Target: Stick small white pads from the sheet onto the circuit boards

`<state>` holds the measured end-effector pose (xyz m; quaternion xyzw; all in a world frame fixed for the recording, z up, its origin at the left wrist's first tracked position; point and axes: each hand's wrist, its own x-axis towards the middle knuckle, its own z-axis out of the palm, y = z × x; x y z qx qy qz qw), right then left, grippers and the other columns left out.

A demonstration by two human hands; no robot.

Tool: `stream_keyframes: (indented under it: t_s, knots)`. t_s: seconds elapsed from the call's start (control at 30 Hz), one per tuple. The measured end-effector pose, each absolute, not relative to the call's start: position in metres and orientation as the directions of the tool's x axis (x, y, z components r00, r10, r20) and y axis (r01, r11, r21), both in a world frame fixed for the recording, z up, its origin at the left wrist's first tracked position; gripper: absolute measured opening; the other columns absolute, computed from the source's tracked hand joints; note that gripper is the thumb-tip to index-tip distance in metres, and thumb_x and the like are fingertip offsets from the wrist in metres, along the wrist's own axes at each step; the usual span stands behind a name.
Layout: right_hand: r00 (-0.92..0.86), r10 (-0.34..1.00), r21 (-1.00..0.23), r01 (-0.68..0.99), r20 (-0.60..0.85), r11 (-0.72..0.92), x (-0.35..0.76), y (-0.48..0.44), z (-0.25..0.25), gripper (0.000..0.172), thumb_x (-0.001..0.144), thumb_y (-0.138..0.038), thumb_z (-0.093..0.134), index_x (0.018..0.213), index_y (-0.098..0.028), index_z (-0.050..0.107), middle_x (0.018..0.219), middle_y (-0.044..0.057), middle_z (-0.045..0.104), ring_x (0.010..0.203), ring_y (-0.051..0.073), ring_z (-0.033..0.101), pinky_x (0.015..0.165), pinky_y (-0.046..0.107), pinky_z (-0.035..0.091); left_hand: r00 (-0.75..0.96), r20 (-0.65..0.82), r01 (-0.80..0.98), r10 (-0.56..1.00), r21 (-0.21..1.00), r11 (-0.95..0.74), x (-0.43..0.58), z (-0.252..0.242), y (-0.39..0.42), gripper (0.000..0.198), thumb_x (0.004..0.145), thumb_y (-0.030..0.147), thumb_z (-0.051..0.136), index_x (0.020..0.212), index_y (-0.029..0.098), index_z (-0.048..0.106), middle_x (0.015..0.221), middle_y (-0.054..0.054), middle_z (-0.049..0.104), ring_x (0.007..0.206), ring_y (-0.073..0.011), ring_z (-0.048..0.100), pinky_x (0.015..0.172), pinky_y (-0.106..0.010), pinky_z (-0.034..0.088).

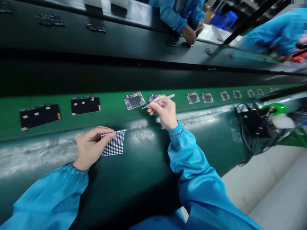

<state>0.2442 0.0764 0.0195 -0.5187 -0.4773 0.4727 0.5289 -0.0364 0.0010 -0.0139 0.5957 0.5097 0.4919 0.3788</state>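
Observation:
My right hand [164, 111] is closed around silver tweezers [159, 101], whose tip points left toward a small circuit board [134, 100] on the green conveyor belt [112, 110]. A second small board [155, 96] lies partly hidden behind that hand. My left hand [92, 145] rests on the dark green table, its fingers pressed flat on a sheet of small white dots [114, 144]. Both arms wear blue sleeves.
Two larger black boards [39, 115] [85, 105] lie on the belt to the left, several small boards [192, 97] to the right. A tangle of black cables [254, 126] sits at the right. Across the line, another person's hands [190, 33] work in blue sleeves.

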Motion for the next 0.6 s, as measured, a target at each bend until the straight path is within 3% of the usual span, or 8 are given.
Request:
stream_keyframes:
  t_s: [0.17,0.37,0.6]
  knots:
    - [0.322,0.945,-0.991,0.136,0.055,0.012,0.299,0.125,-0.004,0.035,0.077,-0.04,0.084,0.084,-0.018,0.058,0.068,0.002,0.07,0.055,0.012,0.066,0.05,0.022,0.055,-0.009,0.216,0.248,0.976,0.946,-0.208,-0.035,-0.011,0.0,0.008,0.08,0.023,0.083,0.086,0.024,0.078,0.085,0.0,0.078,0.077,-0.016,0.072,0.069,-0.027,0.057]
    - [0.332,0.941,-0.984,0.136,-0.066,-0.117,0.31,0.144,-0.021,0.033,0.076,-0.033,0.084,0.084,-0.018,0.056,0.067,0.001,0.069,0.055,0.013,0.068,0.049,0.022,0.058,-0.02,0.169,0.248,0.985,0.956,-0.159,-0.038,-0.015,-0.001,0.009,0.079,0.026,0.084,0.087,0.025,0.079,0.087,0.0,0.078,0.078,-0.0158,0.072,0.071,-0.027,0.058]
    - [0.361,0.931,-0.985,0.128,-0.059,-0.112,0.316,0.144,-0.022,0.027,0.077,-0.027,0.082,0.084,-0.016,0.058,0.069,0.003,0.071,0.055,0.013,0.069,0.045,0.019,0.055,-0.028,0.163,0.272,0.986,0.951,-0.15,-0.039,-0.013,-0.002,0.011,0.078,0.029,0.084,0.087,0.025,0.079,0.087,-0.001,0.078,0.079,-0.0181,0.073,0.072,-0.03,0.061]
